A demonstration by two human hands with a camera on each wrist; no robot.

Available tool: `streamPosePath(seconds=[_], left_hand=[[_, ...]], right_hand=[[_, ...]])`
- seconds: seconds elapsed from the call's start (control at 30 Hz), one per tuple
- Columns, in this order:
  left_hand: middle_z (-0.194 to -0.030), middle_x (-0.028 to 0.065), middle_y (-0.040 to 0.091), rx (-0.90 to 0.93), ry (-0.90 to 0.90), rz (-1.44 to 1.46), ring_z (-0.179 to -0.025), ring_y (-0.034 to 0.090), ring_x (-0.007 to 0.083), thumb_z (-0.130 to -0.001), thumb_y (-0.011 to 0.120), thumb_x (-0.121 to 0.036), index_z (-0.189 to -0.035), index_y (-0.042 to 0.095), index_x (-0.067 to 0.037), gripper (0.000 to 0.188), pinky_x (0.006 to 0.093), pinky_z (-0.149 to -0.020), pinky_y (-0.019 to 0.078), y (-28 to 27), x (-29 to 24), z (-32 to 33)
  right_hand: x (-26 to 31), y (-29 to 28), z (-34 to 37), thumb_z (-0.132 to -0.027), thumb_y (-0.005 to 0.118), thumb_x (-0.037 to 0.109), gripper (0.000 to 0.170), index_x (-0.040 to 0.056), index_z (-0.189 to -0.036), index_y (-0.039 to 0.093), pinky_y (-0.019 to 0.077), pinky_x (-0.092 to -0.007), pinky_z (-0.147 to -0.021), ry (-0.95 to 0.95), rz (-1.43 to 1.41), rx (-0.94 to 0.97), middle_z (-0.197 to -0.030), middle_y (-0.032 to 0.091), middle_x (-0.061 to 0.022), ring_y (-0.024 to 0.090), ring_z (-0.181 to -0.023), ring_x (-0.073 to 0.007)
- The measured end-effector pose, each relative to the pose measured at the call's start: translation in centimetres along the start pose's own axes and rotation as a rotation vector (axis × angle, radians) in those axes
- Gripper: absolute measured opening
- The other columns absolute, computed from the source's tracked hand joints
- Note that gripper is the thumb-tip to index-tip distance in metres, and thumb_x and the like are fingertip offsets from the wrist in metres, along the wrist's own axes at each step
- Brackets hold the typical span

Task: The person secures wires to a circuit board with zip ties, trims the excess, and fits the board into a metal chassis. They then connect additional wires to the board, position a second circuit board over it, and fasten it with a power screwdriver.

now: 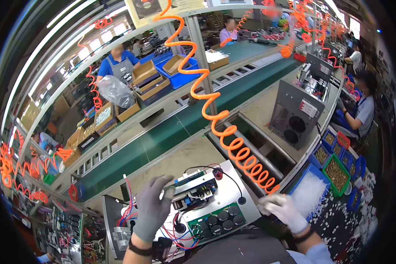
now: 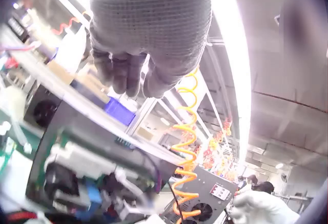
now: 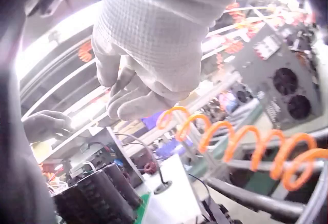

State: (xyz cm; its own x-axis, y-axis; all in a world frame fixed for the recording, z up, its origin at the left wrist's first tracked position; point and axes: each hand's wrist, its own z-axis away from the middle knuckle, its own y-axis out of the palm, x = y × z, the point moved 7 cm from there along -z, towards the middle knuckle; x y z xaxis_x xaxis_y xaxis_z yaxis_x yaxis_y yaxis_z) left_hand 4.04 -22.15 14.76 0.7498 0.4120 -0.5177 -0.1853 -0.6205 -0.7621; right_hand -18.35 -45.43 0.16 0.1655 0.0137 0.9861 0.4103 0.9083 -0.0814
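Observation:
A white plate [image 1: 249,203] carries a green circuit board [image 1: 229,224] with several black cylinders, a module [image 1: 193,190] with a black cable, and red and blue wires. The grey-gloved left hand [image 1: 153,207] is over the plate's left side, its bent fingers near the module's left end; contact cannot be told. In the left wrist view the left hand [image 2: 148,34] shows nothing in its fingers. Beside the plate's right corner is the white-gloved right hand [image 1: 286,212]. Its fingers are loosely bent in the right wrist view, where the right hand [image 3: 151,54] shows no held object.
An orange coiled hose [image 1: 226,132] hangs down close to the right hand. Behind the plate runs a green conveyor [image 1: 163,137]. A grey panel with fans [image 1: 295,115] stands at the right, above blue and green bins [image 1: 348,178] of small parts. Other people stand or sit farther off.

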Motion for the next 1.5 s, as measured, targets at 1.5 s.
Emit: streamPosePath(seconds=[1.5], left_hand=[[-0.106,0.0147,0.064,-0.337,0.039,-0.275,-0.093,0.061,0.0321,-0.079,0.065,-0.006,-0.109,0.065,-0.006,0.03,0.0406,-0.08,0.0474,2.3,3.0,7.0]], right_hand=[[-3.7,10.8,-21.8,-0.092,0.063,0.017,0.035,-0.0014,-0.121,0.061,0.0501,-0.0278,-0.086,-0.066,0.108,0.229,-0.109,0.069,-0.0101,0.065,-0.095,-0.0159]])
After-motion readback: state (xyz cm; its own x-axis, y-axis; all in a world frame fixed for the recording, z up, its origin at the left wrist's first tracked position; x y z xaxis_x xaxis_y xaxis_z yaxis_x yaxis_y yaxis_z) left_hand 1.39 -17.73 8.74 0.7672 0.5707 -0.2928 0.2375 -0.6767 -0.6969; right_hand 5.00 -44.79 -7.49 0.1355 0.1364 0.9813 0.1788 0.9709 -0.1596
